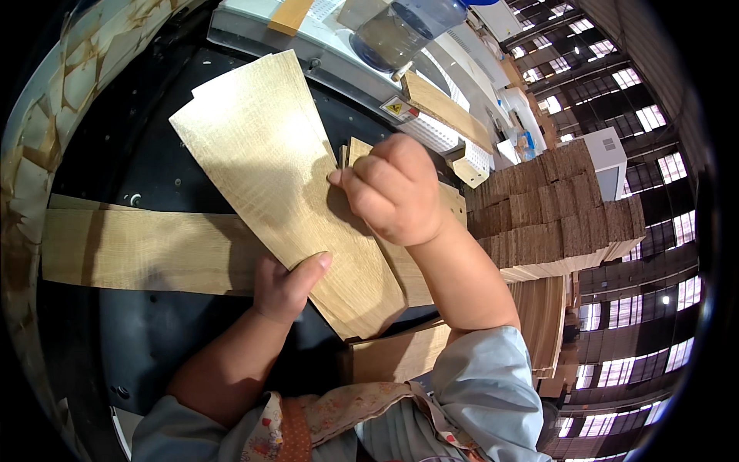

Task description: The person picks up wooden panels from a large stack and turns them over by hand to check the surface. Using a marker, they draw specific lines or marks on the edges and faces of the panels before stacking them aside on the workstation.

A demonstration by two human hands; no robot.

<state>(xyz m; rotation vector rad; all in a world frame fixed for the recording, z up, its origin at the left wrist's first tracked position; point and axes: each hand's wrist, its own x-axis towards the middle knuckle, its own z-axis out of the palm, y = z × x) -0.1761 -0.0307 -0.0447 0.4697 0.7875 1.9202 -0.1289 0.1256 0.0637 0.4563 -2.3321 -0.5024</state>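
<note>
My left hand grips the lower left edge of a few overlapping pale wood veneer sheets, its thumb lying on their face. The sheets tilt up toward the far left and catch bright light. My right hand is curled into a fist over their right edge and casts a shadow on them. Whatever its fingers hold, if anything, is hidden. Beneath the sheets, a long veneer strip lies crosswise to the left on the black table. More wood pieces lie under my right forearm.
A large stack of wood strips rises at the right. At the back, a white machine ledge carries a big clear plastic bottle and a loose wood strip. A wood piece lies near my body.
</note>
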